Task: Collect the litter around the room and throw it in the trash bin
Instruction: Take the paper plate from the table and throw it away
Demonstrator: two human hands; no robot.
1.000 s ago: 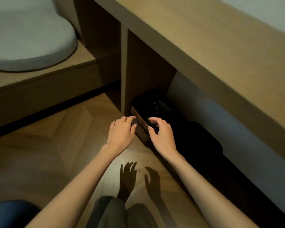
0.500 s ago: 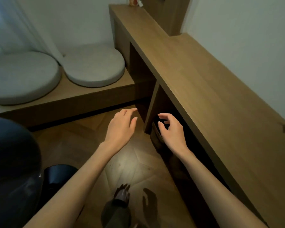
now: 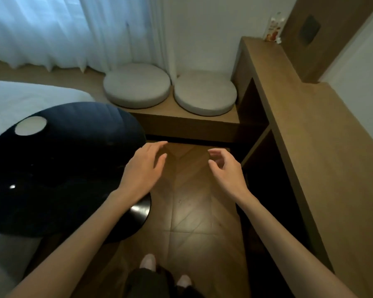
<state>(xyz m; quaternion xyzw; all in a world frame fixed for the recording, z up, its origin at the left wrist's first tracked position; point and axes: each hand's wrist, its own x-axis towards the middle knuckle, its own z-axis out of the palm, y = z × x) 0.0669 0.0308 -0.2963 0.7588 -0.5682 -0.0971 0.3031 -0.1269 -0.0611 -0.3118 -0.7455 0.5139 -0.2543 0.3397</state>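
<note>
While both arms reach forward over the floor [image 3: 194, 190], the left hand [image 3: 145, 166] is spread flat with nothing in it, and the right hand [image 3: 226, 168] is loosely curled, fingers apart, also empty. A carton [image 3: 272, 29], possibly litter, stands at the far end of the ledge [image 3: 299, 117], well away from both hands; its print is too blurred to read. Two cushions [image 3: 205, 93] lie on the bench [image 3: 181, 119] beyond a black table [image 3: 63, 168].
</note>
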